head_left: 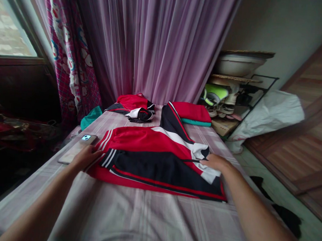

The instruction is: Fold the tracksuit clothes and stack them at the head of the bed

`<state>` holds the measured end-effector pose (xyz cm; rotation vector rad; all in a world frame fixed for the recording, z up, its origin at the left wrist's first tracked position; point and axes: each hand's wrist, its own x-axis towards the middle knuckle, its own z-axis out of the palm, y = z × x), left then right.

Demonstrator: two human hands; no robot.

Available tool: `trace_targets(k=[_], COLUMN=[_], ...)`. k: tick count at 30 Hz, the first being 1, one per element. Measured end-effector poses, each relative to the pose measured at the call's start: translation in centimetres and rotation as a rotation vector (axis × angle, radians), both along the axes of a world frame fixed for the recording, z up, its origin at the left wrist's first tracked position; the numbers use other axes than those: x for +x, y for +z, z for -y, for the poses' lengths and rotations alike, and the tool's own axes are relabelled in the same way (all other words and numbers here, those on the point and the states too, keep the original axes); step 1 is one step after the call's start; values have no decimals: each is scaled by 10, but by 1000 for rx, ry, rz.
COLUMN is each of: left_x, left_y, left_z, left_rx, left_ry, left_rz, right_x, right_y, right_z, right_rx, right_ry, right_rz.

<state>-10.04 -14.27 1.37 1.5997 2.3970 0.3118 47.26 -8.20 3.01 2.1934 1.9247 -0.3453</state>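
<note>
A red, navy and white track jacket (pixel 146 139) lies spread on the bed, its striped hem towards the left and its white collar end towards the right. One navy sleeve (pixel 152 167) is laid across the body; the other navy sleeve (pixel 176 119) stretches away towards the back. My left hand (pixel 86 157) is closed on the striped hem, fingertips at the cloth's edge. At the collar end, my right hand (pixel 215 162) pinches the white fabric. A phone (pixel 88 139) lies just beyond my left hand, partly on a pale flat item (pixel 69 155).
Behind the jacket sit a crumpled red and navy garment (pixel 131 102) and a folded red and teal stack (pixel 195 113). Purple curtains (pixel 154 43) hang at the back. A shoe rack (pixel 256 99) and a white sack (pixel 273 114) stand right of the bed (pixel 111 215).
</note>
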Motion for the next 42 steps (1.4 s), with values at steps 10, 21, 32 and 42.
trace_targets(k=[10,21,32,42], left_x=[35,91,65,62], left_y=[13,4,40,18], left_z=[-11,-28,-114,-170], left_rx=[243,16,99,-63], left_ry=[-180,-534,-387,-367], left_rz=[-182,-130,-253,-33], right_x=[-65,-86,-92,-124], right_y=[24,-22,9,6], right_z=[2,-33,-134,-255], right_rx=[415,325,458,468], right_ry=[118,158,-94,-227], right_rz=[29,-18,-445,-689])
